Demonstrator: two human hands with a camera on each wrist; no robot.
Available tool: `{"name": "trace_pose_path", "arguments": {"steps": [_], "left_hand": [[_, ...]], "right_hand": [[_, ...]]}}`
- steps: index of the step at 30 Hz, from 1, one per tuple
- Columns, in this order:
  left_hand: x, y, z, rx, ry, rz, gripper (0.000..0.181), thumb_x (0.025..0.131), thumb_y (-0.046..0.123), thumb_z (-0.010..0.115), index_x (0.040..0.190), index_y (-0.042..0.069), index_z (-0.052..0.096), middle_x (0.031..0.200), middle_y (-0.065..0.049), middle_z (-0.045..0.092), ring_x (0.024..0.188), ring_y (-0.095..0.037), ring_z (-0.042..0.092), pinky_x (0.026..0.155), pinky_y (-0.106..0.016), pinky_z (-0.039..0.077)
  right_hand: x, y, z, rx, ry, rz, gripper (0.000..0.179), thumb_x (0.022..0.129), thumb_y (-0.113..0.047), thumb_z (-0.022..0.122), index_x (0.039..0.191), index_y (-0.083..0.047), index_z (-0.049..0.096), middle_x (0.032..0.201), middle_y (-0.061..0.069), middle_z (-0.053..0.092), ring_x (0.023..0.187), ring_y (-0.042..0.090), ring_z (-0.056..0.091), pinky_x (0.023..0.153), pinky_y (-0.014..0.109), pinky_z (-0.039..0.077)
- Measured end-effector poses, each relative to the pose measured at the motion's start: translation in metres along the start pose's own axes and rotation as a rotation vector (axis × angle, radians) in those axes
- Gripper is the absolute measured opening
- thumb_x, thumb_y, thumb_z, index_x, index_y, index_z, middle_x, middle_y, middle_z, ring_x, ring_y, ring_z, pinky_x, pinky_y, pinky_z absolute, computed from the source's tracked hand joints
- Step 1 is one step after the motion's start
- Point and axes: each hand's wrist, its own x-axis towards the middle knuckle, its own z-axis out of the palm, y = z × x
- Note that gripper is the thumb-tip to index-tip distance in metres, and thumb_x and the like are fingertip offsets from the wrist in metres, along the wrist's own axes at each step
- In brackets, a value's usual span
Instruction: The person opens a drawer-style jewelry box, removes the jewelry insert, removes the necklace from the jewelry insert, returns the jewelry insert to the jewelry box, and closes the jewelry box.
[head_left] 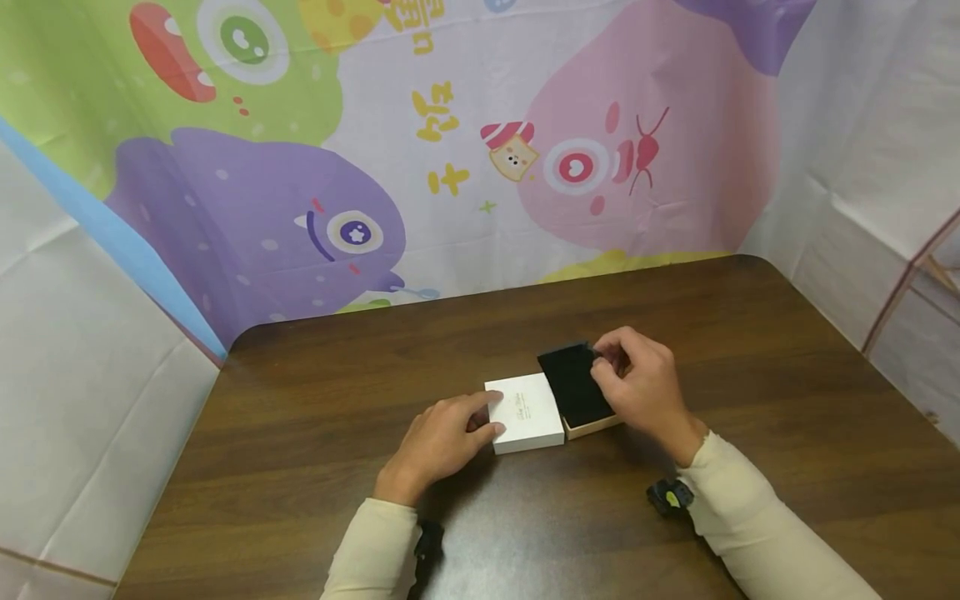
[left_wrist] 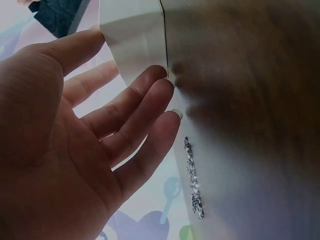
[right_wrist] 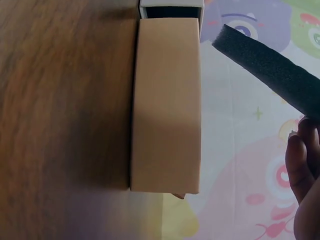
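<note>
My left hand (head_left: 442, 437) grips the left edge of a white box (head_left: 525, 412) with faint gold lettering, its thumb and index fingertip on the top. In the left wrist view the other fingers curl beside the white box wall (left_wrist: 135, 35), near the table. With its thumb and fingers my right hand (head_left: 641, 383) pinches a black foam pad (head_left: 573, 379). The pad is tilted up over a tan open box (head_left: 592, 428), which sits against the white box's right side. In the right wrist view the foam (right_wrist: 270, 65) stands clear of the tan box wall (right_wrist: 167, 105); the box's inside is hidden.
A silver chain (left_wrist: 192, 177) lies on the table in the left wrist view; I cannot make it out in the head view. The brown wooden table (head_left: 315, 375) ends at a cartoon-printed cloth (head_left: 450, 242) behind. White cloth walls stand at both sides.
</note>
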Motion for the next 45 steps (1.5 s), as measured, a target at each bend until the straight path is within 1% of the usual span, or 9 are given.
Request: {"name": "trace_pose_path", "arguments": {"steps": [7,14,25,31,39,45], "left_hand": [[-0.001,-0.001,0.000,-0.007,0.002,0.004,0.044,0.096,0.039,0.068,0.136,0.023,0.064,0.088,0.013,0.064,0.076,-0.006,0.057,0.070,-0.034,0.048],[-0.001,-0.001,0.000,-0.007,0.006,0.003,0.043,0.096,0.039,0.068,0.136,0.023,0.064,0.088,0.013,0.064,0.077,-0.006,0.058,0.071,-0.035,0.048],[0.000,0.000,0.000,-0.018,-0.008,-0.010,0.044,0.096,0.039,0.068,0.137,0.024,0.063,0.089,0.014,0.064,0.078,-0.006,0.058,0.072,-0.035,0.048],[0.000,0.000,0.000,-0.021,-0.015,-0.014,0.044,0.095,0.039,0.069,0.137,0.024,0.063,0.089,0.013,0.064,0.078,-0.007,0.058,0.073,-0.035,0.048],[0.000,0.000,0.000,-0.017,-0.008,-0.010,0.044,0.096,0.039,0.069,0.137,0.023,0.063,0.089,0.013,0.064,0.078,-0.007,0.058,0.073,-0.035,0.048],[-0.001,0.000,0.000,-0.016,-0.009,-0.014,0.045,0.096,0.039,0.069,0.137,0.023,0.063,0.087,0.013,0.062,0.077,-0.007,0.057,0.072,-0.035,0.047]], "right_hand": [[0.001,0.002,-0.003,-0.035,-0.021,0.030,0.006,0.076,0.000,0.058,0.078,-0.004,0.061,0.067,-0.001,0.056,0.055,0.012,0.048,0.053,0.022,0.040],[-0.001,0.005,-0.002,-0.052,-0.026,0.064,0.009,0.075,0.002,0.060,0.077,-0.006,0.062,0.064,-0.002,0.055,0.054,0.011,0.047,0.051,0.023,0.039],[-0.003,0.007,-0.005,-0.079,-0.082,0.209,0.012,0.076,0.003,0.065,0.078,-0.008,0.063,0.067,-0.004,0.057,0.058,0.011,0.051,0.056,0.022,0.042],[-0.004,0.007,-0.005,-0.093,-0.109,0.277,0.013,0.078,0.002,0.066,0.079,-0.010,0.064,0.067,-0.004,0.057,0.059,0.012,0.052,0.057,0.025,0.044],[-0.004,0.012,-0.004,-0.104,-0.138,0.305,0.013,0.080,0.001,0.067,0.077,-0.012,0.064,0.066,-0.004,0.057,0.057,0.012,0.052,0.056,0.029,0.044],[-0.004,0.011,-0.003,-0.122,-0.162,0.337,0.012,0.082,-0.001,0.066,0.078,-0.012,0.064,0.066,-0.004,0.058,0.058,0.014,0.052,0.057,0.032,0.043]]}}
